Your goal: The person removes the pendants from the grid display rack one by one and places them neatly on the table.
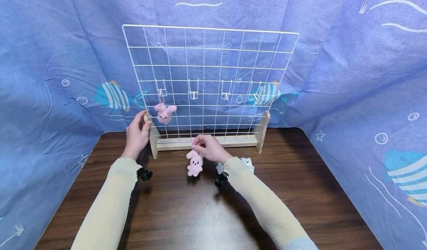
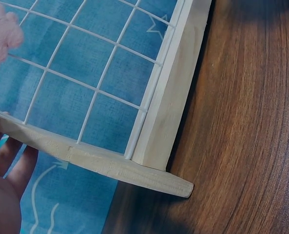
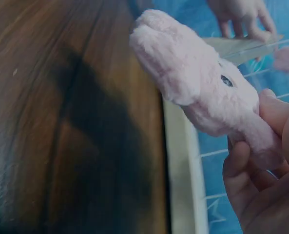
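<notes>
My left hand [image 1: 136, 138] grips the upper end of the left wooden upright [image 1: 153, 140] of a white wire grid rack [image 1: 213, 66]. Fingers and thumb lie on either side of the wood. With my right hand [image 1: 212, 149] I pinch a pink bunny plush [image 1: 195, 166] near its ears, in front of the rack's wooden base bar. It hangs face outward above the table; the right wrist view shows its fuzzy body [image 3: 183, 68] close up. Another pink bunny plush [image 1: 164, 114] hangs by a loop from the leftmost hook [image 1: 161, 91].
Three more white hooks [image 1: 193, 94] are on the grid, right of the hanging bunny. A white plush [image 1: 247, 163] lies on the dark wood table [image 1: 186, 216], partly hidden by my right forearm. Blue cloth [image 1: 350, 76] with fish prints encloses the back and sides.
</notes>
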### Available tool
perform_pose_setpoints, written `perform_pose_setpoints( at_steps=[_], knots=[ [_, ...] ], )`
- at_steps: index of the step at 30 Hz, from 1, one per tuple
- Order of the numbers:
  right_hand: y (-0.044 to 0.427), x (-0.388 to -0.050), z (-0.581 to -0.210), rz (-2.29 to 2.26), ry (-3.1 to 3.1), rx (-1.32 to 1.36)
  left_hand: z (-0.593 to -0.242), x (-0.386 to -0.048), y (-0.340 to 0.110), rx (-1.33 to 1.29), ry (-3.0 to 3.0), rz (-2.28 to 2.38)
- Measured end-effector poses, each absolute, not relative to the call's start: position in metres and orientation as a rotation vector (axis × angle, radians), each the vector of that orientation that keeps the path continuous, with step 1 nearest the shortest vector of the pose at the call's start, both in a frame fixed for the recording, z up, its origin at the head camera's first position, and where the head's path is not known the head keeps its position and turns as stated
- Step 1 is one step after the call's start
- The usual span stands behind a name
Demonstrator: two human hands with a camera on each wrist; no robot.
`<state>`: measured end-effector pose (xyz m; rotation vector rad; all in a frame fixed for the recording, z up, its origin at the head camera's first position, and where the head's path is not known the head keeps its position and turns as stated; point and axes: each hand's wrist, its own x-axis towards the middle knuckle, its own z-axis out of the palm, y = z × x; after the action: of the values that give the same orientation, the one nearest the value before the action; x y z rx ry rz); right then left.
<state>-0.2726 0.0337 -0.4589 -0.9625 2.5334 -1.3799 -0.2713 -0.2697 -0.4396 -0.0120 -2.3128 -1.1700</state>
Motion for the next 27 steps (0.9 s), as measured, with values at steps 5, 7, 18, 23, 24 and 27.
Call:
perform_pose_setpoints(
  at_steps=[5, 7, 18, 23, 24, 27],
  knots=[
    [0.035, -0.276, -0.475, -1.304, 2.535, -0.933, -0.440, -0.271, -0.270, -0.019, -2.310, -1.172],
    [0.036, -0.278, -0.479, -1.275, 2.539, -0.926, -0.440, -0.272, -0.270, -0.019, -2.313, -1.169],
    [0.035, -0.281, -0.492, -1.164, 2.598, -0.902, -0.441, -0.271, -0.269, -0.004, -2.311, -1.158],
    [0.036, -0.282, -0.495, -1.143, 2.610, -0.890, -0.441, -0.271, -0.269, -0.005, -2.312, -1.158],
    [0.036, -0.283, -0.496, -1.150, 2.605, -0.884, -0.441, -0.271, -0.269, -0.006, -2.311, -1.163],
    [0.037, -0.285, -0.496, -1.162, 2.596, -0.876, -0.441, -0.271, -0.269, -0.013, -2.306, -1.168]
  ],
)
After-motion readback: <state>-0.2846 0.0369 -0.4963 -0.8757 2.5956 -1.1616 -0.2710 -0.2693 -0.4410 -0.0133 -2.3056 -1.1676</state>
